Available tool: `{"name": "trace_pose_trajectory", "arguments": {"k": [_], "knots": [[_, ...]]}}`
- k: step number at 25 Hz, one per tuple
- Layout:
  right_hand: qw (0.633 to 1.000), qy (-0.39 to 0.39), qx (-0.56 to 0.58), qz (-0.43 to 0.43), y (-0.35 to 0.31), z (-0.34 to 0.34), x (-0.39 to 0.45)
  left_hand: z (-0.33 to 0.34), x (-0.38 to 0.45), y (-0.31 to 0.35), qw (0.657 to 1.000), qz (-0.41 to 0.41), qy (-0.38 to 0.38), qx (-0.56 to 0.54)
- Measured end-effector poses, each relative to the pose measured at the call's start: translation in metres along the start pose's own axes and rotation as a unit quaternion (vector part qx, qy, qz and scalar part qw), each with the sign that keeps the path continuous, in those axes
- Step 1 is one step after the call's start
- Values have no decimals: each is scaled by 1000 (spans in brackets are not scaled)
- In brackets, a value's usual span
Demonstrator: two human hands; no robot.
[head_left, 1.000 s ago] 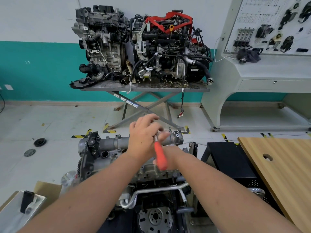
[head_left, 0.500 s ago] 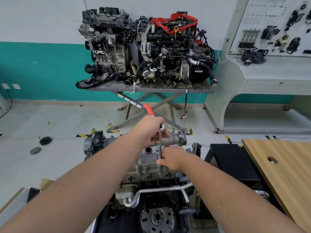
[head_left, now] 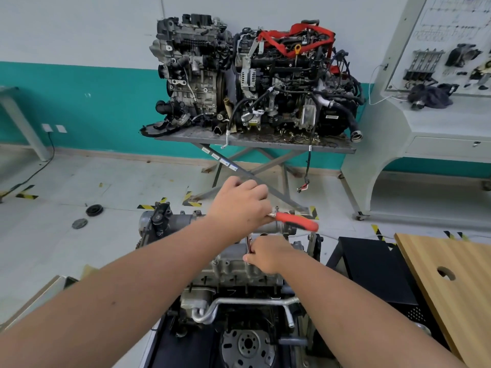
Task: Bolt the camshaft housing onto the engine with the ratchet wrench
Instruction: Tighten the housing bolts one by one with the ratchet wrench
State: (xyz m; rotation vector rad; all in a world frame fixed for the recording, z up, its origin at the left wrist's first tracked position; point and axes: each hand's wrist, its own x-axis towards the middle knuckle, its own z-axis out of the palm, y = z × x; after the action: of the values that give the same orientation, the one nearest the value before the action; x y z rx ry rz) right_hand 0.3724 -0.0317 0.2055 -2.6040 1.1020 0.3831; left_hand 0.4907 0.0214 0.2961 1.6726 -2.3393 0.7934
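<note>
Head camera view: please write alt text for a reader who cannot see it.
A person's left hand grips the head end of a red-handled ratchet wrench, its handle pointing right, while the right hand pinches the thin metal extension bar standing down onto a grey metal engine. Behind, two dark engines sit on a grey metal stand.

Grey camshaft housing atop the engine; red-handled ratchet wrench level, handle pointing right.

scissor-lift table, two engines (grimy)
</note>
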Motion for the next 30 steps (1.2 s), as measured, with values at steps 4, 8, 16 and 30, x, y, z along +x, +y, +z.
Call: {"name": "trace_pose_trajectory", "arguments": {"k": [4,8,16,30], "knots": [[999,-3,-16,-36,-6,-7,-4,32,-25,21,963,-167,168,-126],[967,150,-200,41,-26,-3,-8,44,-27,51,819,-307,181,-450],[999,-11,-29,-19,-3,-3,-4,28,-8,40,347,-563,137,-737],[999,1,-32,-26,1,0,-1,-17,17,3,978,-84,-193,11]]}}
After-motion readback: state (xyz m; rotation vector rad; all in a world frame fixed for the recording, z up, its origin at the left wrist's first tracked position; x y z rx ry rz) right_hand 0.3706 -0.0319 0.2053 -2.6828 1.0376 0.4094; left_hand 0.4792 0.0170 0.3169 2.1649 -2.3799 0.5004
